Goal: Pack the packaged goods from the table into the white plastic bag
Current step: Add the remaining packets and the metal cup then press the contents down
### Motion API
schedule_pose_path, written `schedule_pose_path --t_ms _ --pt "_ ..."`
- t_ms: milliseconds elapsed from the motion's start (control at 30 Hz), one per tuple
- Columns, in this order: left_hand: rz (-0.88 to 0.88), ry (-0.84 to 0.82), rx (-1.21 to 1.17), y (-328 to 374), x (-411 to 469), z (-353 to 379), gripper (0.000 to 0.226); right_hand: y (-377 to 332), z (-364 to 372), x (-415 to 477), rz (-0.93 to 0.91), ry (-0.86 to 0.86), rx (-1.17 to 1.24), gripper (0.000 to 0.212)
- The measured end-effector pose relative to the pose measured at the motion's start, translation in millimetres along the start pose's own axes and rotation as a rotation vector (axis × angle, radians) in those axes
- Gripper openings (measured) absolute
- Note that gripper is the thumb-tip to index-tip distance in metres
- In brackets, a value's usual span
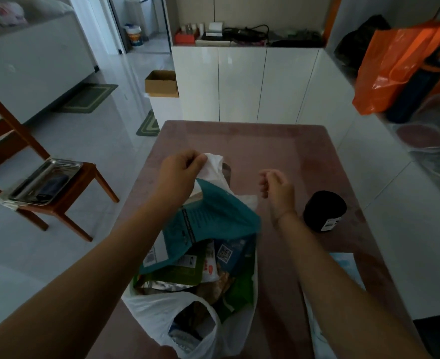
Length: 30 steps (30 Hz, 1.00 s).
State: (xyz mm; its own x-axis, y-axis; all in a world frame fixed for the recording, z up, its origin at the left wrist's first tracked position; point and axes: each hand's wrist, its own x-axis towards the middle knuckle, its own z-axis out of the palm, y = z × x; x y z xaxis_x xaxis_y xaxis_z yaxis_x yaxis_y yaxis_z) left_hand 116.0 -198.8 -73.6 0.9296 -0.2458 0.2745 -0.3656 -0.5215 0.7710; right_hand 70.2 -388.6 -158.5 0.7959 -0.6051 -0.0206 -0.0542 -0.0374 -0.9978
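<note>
The white plastic bag (161, 314) lies open on the pink table (265, 141), stuffed with packaged goods. A large teal pouch (213, 224) sticks out on top, with green and blue packets (235, 255) beneath it. My left hand (180, 172) pinches the bag's far handle (215, 164) and lifts it. My right hand (275, 187) hovers to the right of the bag, fingers loosely curled, holding nothing. A black cylindrical container (323, 211) stands on the table right of my right hand.
A pale blue and white packet (345, 265) lies at the table's right edge under my right forearm. A wooden chair (58, 200) with a metal tray (45, 182) stands left. White cabinets (242, 84), a cardboard box (161, 82) and an orange bag (400, 66) lie beyond.
</note>
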Motion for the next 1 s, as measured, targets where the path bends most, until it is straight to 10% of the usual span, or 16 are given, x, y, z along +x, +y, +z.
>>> schedule_pose_path --t_ms 267,467,733,1000 --pt "0.004 0.024 -0.029 -3 -8 2 0.03 49 47 96 0.075 -0.534 -0.851 0.088" --pt "-0.007 0.048 -0.041 -6 -16 1 0.029 71 95 108 0.128 -0.736 -0.928 0.066" --pt "-0.008 0.037 -0.039 -8 -20 -2 0.029 83 89 100 -0.066 -0.547 -1.088 0.037" --pt "0.005 0.013 -0.085 -7 -17 -4 0.027 -6 -2 19 -0.333 -0.022 -0.4 0.026"
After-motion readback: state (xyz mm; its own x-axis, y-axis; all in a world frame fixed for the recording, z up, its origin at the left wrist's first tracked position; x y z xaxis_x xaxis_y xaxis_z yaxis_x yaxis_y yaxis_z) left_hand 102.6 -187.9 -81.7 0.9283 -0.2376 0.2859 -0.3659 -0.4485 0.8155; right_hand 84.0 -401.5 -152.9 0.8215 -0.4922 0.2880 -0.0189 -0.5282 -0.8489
